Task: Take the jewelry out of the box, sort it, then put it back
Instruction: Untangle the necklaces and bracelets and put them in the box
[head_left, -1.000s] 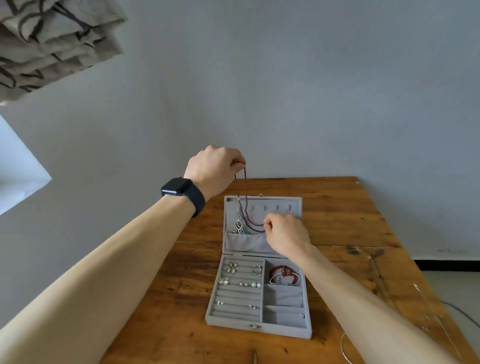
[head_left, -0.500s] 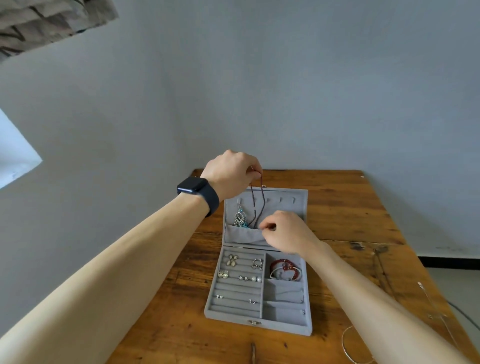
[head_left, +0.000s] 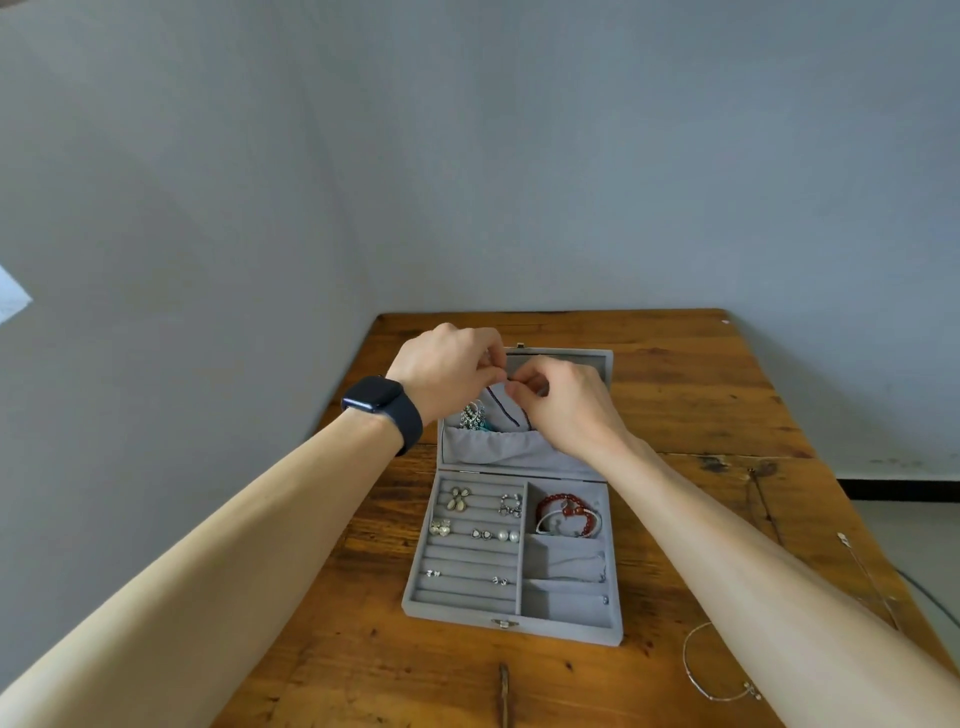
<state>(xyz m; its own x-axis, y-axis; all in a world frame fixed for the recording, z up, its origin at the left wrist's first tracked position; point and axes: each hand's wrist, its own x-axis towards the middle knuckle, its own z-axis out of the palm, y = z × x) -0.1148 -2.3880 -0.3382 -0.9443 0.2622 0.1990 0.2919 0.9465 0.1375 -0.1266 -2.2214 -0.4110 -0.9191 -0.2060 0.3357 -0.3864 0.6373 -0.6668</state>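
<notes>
Head view: left hand (head_left: 445, 371), right hand (head_left: 567, 408) pinch necklace (head_left: 502, 408), drooping below.

L hand (head_left: 447, 371) + R hand (head_left: 566, 408) pinch necklace cord (head_left: 502, 410) | above lid pocket (head_left: 498, 449) | grey box (head_left: 460, 609) open | wood table (head_left: 675, 395)

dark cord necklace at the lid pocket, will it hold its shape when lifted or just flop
Probably floppy: the dark cord necklace sags in a loose curve below where the left hand and right hand pinch it. Likely light, since fingertip pinches seem enough. It could snag: it runs into the lid pocket beside a dangly silver pendant.
</notes>
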